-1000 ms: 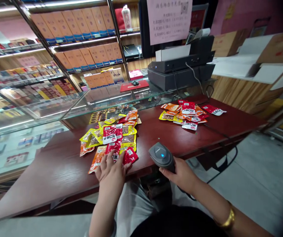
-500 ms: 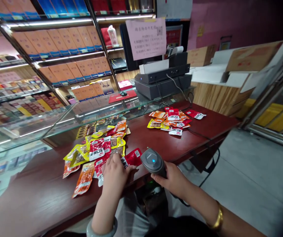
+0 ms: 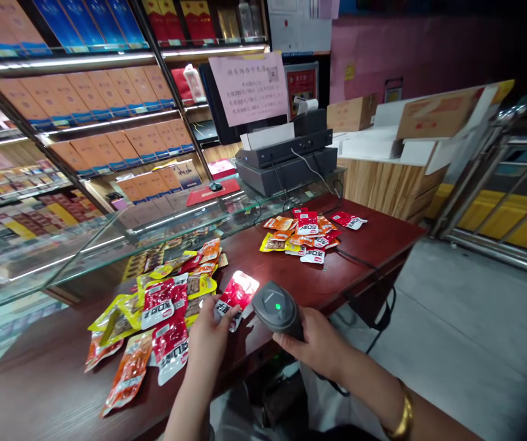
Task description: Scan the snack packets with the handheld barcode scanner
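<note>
Left hand (image 3: 209, 331) pinches red-and-white foil packet (image 3: 240, 288); right hand (image 3: 317, 344) clasps grey plastic scanner (image 3: 272, 305); seemingly, right-side multicoloured pouches (image 3: 307, 224) done; left-side pouches (image 3: 157, 300) pending

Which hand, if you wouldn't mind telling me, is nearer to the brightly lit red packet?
Left. The left hand touches the red packet at its near end; the right hand is apart, to the packet's right, gripping the scanner.
</note>
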{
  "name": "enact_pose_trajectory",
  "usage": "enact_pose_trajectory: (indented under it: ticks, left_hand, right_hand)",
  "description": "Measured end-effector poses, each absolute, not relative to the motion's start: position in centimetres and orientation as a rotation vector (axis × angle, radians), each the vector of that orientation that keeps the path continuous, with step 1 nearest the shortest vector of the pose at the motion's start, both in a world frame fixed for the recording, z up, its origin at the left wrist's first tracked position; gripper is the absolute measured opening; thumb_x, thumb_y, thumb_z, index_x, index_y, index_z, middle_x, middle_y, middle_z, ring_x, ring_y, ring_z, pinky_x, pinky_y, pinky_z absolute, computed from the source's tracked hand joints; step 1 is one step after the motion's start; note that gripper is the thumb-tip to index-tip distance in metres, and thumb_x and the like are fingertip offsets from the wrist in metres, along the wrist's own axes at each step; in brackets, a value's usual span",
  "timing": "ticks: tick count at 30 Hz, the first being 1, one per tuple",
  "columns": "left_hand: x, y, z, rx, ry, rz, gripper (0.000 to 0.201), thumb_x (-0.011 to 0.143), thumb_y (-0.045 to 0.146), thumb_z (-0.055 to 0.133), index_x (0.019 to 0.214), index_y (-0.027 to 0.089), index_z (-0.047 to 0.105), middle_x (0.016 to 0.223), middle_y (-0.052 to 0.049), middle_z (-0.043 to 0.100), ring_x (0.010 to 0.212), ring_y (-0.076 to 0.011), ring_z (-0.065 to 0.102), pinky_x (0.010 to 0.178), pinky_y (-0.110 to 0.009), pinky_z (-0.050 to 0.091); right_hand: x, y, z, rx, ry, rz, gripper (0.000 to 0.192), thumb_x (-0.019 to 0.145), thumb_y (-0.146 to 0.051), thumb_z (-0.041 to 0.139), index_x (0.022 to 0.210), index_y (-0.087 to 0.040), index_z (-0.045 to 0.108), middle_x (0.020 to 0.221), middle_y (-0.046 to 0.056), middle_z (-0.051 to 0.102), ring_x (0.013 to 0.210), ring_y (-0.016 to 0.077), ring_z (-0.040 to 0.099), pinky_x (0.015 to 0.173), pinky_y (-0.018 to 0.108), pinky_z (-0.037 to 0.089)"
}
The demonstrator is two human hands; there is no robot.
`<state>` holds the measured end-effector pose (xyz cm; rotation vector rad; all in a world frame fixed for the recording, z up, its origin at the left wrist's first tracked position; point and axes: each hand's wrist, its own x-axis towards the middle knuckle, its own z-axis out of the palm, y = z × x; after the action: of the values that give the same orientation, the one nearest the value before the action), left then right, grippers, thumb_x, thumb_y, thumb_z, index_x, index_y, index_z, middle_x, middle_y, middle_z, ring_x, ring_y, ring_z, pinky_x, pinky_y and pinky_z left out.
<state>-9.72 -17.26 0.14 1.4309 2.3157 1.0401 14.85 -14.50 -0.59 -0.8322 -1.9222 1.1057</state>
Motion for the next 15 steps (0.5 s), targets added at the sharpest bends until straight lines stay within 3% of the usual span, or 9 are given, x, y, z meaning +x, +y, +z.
enact_pose_trajectory:
  ticks: [6, 9, 15]
  left_hand:
    - [-8.2, -15.3, 0.6, 1.447, 2.193, 1.077, 0.037, 0.082, 0.055, 0.064, 0.103, 0.025, 0.063, 0.088, -0.006, 0.075, 0.078, -0.0268, 0.071, 0.07, -0.037, 0.051]
    - [-7.1, -13.2, 0.0, 1.403, 1.948, 1.084, 0.032, 0.086, 0.054, 0.06, 0.102, 0.026, 0.059, 0.073, -0.001, 0.071, 0.062, -0.0219, 0.067, 0.059, -0.033, 0.049]
    - [-2.7, -6.7, -0.6, 1.293, 1.559, 1.095, 0.049, 0.078, 0.059, 0.066, 0.108, 0.022, 0.053, 0.052, 0.006, 0.059, 0.041, -0.0157, 0.053, 0.046, -0.026, 0.038]
  right_hand:
    - [15.4, -13.2, -0.7, -0.851, -1.835, 1.097, 0.027, 0.084, -0.036, 0.071, 0.108, -0.024, 0.077, 0.103, 0.005, 0.083, 0.094, 0.0287, 0.077, 0.089, 0.038, 0.059]
    - [15.9, -12.0, -0.2, -0.954, -1.792, 1.053, 0.024, 0.082, -0.036, 0.071, 0.101, -0.023, 0.078, 0.097, 0.007, 0.083, 0.091, 0.0302, 0.077, 0.085, 0.038, 0.059]
    - [17.8, -8.5, 1.1, -1.107, -1.69, 0.94, 0.027, 0.085, -0.04, 0.07, 0.1, -0.02, 0.076, 0.087, 0.007, 0.081, 0.082, 0.0279, 0.076, 0.077, 0.035, 0.059]
